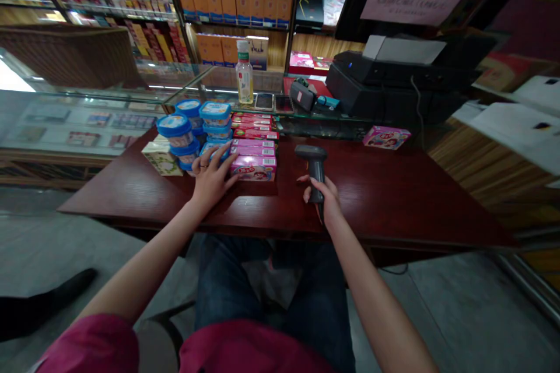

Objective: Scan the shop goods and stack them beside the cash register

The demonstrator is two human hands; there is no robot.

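My right hand point(326, 195) is wrapped round the handle of a dark grey barcode scanner point(311, 154), held upright over the table with its head turned to the left. With its fingers spread, my left hand point(212, 175) rests at the left end of a row of pink boxes point(256, 169), reaching across to the blue tubs beside them. Behind the pink boxes lie several red boxes point(254, 122). Blue-lidded round tubs point(175, 125) and square ones point(215, 111) are stacked to the left. A pale green patterned box point(161, 156) sits at the outer left.
The dark red wooden table point(371, 204) meets a glass counter behind. On that counter are a bottle point(244, 76), two phones and a small grey device point(303, 95). A lone pink box point(385, 137) lies right, below a black printer point(394, 73). Someone's dark shoe point(76, 285) shows lower left.
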